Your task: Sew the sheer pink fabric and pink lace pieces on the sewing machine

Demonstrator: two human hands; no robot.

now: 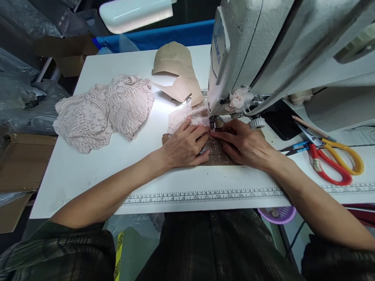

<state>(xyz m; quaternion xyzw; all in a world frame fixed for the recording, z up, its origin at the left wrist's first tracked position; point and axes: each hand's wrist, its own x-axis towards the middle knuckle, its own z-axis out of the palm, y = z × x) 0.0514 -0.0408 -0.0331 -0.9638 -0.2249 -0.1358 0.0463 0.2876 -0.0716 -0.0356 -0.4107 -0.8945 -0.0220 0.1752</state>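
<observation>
A pale pink lace piece [187, 116] lies under the needle area of the sewing machine [234, 58], beside the presser foot [216, 123]. My left hand [187, 144] rests on its near edge, palm down, fingers stretched out and slightly apart. To the right of the presser foot, my right hand [241, 142] has its fingers drawn together at the lace edge, fingertips close to the needle. Their exact grip is partly hidden. Beneath both hands is a brown board [218, 152] with pale marks. Tan paper patterns [175, 62] lie just behind the lace.
A heap of pink lace pieces [102, 111] lies on the left of the white table [96, 171]. At right are red-handled scissors [334, 166], yellow-handled scissors [345, 152] and a black phone [283, 119]. A ruler strip [205, 196] runs along the front edge. A lamp [136, 15] hangs above.
</observation>
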